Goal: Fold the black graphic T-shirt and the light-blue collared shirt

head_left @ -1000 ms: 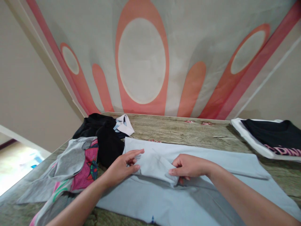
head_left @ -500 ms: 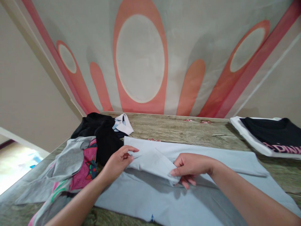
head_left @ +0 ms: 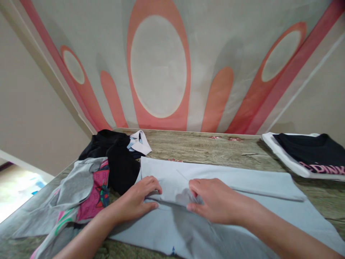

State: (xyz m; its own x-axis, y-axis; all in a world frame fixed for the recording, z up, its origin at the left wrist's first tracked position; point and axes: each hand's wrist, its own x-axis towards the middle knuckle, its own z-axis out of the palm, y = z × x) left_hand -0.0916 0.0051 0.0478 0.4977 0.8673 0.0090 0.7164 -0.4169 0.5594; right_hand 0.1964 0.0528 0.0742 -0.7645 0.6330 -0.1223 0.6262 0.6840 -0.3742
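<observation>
A light blue shirt (head_left: 258,180) lies spread over the wooden table, its far side folded over in a long strip. A small dark blue mark (head_left: 173,250) shows on its near part. My left hand (head_left: 144,196) rests at the left end of the strip, thumb and fingers apart. On the same folded edge, farther right, lies my right hand (head_left: 215,199); its thumb and index finger are spread with cloth between them, and its other fingers are hidden behind. The folded part (head_left: 172,183) between both hands lies nearly flat.
Left of the shirt lie a heap of black clothing (head_left: 122,162), a white collar (head_left: 142,144) and a grey and pink garment (head_left: 78,187). Folded black and white clothes (head_left: 304,154) sit at the far right. The wooden table (head_left: 194,147) meets a patterned wall (head_left: 199,64).
My right hand has let go of the lifted flap, which now lies flat along the strip. My left hand has come down onto the cloth, a little nearer to me.
</observation>
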